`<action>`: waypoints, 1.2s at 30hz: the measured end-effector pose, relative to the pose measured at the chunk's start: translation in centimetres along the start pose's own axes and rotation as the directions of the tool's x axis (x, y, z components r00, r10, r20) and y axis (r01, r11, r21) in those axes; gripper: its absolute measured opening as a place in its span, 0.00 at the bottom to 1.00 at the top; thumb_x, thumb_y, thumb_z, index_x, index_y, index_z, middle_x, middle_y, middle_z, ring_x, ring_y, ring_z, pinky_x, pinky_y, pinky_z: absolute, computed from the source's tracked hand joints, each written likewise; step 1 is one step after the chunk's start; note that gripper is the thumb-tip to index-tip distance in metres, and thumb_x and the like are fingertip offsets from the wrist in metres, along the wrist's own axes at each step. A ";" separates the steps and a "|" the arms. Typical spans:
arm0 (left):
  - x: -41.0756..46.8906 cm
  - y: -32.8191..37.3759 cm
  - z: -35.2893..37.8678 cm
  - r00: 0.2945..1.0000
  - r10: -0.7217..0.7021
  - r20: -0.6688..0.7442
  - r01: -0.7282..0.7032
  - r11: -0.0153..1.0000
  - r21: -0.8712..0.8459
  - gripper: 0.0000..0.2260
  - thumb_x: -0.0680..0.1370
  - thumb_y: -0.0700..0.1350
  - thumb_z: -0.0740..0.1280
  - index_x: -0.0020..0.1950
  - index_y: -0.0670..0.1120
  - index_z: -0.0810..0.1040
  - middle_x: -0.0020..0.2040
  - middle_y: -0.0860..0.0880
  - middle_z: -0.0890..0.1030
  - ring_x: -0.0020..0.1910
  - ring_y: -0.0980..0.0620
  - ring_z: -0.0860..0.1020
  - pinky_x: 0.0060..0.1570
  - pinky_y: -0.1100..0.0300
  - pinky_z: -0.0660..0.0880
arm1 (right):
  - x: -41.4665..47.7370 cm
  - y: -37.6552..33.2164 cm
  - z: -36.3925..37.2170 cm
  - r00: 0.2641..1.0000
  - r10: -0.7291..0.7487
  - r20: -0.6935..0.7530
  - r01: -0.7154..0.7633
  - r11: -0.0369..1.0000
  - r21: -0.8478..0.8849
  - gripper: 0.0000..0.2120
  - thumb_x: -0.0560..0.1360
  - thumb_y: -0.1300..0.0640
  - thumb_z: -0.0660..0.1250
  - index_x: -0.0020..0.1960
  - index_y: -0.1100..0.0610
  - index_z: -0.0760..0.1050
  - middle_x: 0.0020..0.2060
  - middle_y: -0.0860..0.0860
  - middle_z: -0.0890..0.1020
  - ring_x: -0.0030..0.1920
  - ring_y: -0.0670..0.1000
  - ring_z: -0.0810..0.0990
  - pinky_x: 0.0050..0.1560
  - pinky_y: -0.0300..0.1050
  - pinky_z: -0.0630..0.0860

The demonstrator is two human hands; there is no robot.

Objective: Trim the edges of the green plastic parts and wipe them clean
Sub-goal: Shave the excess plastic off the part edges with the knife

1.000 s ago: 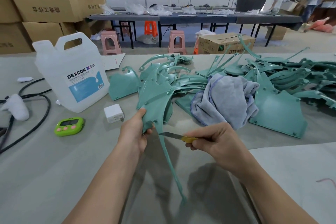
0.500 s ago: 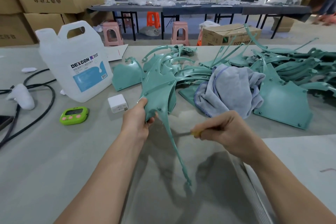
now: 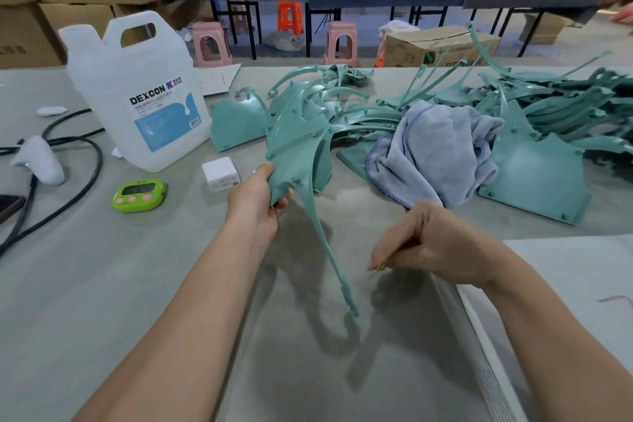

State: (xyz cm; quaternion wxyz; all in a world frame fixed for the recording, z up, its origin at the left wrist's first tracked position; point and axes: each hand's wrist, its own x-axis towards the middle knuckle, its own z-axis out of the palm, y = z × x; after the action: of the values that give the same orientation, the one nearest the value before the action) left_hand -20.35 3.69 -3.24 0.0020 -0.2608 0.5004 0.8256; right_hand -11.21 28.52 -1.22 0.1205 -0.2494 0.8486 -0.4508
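Left hand (image 3: 253, 205) is gripping a green plastic part (image 3: 298, 147) by its lower corner, pinching it between thumb and curled fingers and holding it up off the grey table (image 3: 102, 284). The part's broad, fan-shaped body is rising above and just beyond this hand. Its long thin arm is trailing down toward the viewer between the two hands, with its tip hanging close to the tabletop.

Right hand (image 3: 438, 247) is hovering to the right of that thin arm, not touching it, with its fingers curling tightly around a yellow-handled tool (image 3: 378, 267). Only a blurred yellow end is poking out at the left of the fingers, and no blade can be made out.

Beyond the right hand a crumpled grey cloth (image 3: 442, 154) is lying on a pile of green parts (image 3: 548, 103), which is spreading away to the right. Just beyond and left of the left hand a white charger block (image 3: 221, 174) is sitting on the table. A green timer (image 3: 138, 197) is lying farther left, and a large white jug (image 3: 137, 92) labelled DEXCON is standing behind them. Black cable (image 3: 78, 168) is looping at the far left.
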 end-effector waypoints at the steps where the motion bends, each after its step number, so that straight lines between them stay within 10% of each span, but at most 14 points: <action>1: 0.0 0.0 0.0 1.000 0.000 0.000 0.000 1.000 -0.009 0.08 0.81 0.46 0.69 0.55 0.42 0.79 0.50 0.42 0.84 0.27 0.54 0.76 0.20 0.67 0.68 | -0.1 0.0 -0.1 0.999 0.000 0.035 0.001 0.999 -0.035 0.17 0.70 0.62 0.73 0.46 0.39 0.87 0.42 0.42 0.88 0.46 0.45 0.87 0.50 0.39 0.81; 6: 0.2 0.2 0.0 1.000 0.007 -0.010 -0.007 0.999 -0.037 0.11 0.81 0.45 0.68 0.59 0.40 0.78 0.49 0.41 0.83 0.25 0.54 0.75 0.20 0.67 0.69 | -0.2 0.3 -0.2 0.996 -0.004 0.090 0.006 1.000 -0.019 0.15 0.68 0.60 0.72 0.46 0.40 0.87 0.43 0.44 0.88 0.46 0.47 0.87 0.51 0.44 0.83; 12: 0.4 0.0 -0.1 1.000 0.009 -0.019 -0.010 0.999 -0.032 0.11 0.80 0.45 0.69 0.59 0.39 0.78 0.51 0.40 0.85 0.23 0.53 0.76 0.20 0.66 0.69 | 0.5 0.3 0.5 0.981 -0.058 -0.187 0.089 0.982 0.164 0.17 0.72 0.68 0.73 0.48 0.47 0.88 0.44 0.50 0.89 0.48 0.50 0.87 0.54 0.45 0.83; 21: 0.3 0.0 0.0 0.999 0.028 -0.021 -0.029 0.999 -0.028 0.12 0.80 0.45 0.69 0.60 0.39 0.79 0.51 0.40 0.85 0.24 0.53 0.76 0.19 0.67 0.68 | -0.3 -0.1 -0.3 0.998 0.040 0.042 -0.036 0.995 -0.097 0.16 0.69 0.64 0.71 0.44 0.42 0.88 0.42 0.44 0.88 0.45 0.47 0.87 0.52 0.49 0.83; 27: -1.1 0.1 -0.2 0.993 -0.048 0.107 0.037 0.994 0.106 0.08 0.81 0.47 0.69 0.52 0.42 0.80 0.31 0.49 0.82 0.21 0.56 0.74 0.18 0.67 0.65 | 0.8 1.4 -0.2 0.831 0.304 -0.466 -0.030 0.861 0.509 0.16 0.72 0.78 0.67 0.49 0.62 0.86 0.38 0.58 0.87 0.35 0.51 0.85 0.36 0.38 0.80; 32: -3.1 0.0 0.6 0.905 -0.248 0.346 0.130 0.935 0.329 0.12 0.79 0.45 0.68 0.39 0.41 0.78 0.20 0.49 0.72 0.14 0.54 0.68 0.14 0.69 0.62 | 1.4 1.6 -0.2 0.728 0.488 -0.483 0.096 0.624 0.775 0.12 0.77 0.74 0.64 0.53 0.63 0.82 0.41 0.58 0.87 0.34 0.49 0.84 0.33 0.37 0.79; 36: -4.0 -1.2 1.1 0.891 -0.282 0.356 0.115 0.898 0.424 0.15 0.78 0.46 0.70 0.35 0.40 0.86 0.30 0.44 0.81 0.22 0.50 0.76 0.24 0.60 0.70 | 1.8 1.4 0.2 0.736 0.527 -0.426 0.114 0.523 0.845 0.12 0.78 0.73 0.62 0.49 0.62 0.83 0.37 0.57 0.84 0.32 0.50 0.83 0.30 0.38 0.79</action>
State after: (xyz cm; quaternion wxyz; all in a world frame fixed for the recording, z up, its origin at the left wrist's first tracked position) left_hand -17.05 6.25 -2.11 0.2449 -0.1272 0.6137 0.7398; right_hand -13.10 28.04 -2.46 -0.0164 0.1187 0.5427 -0.8314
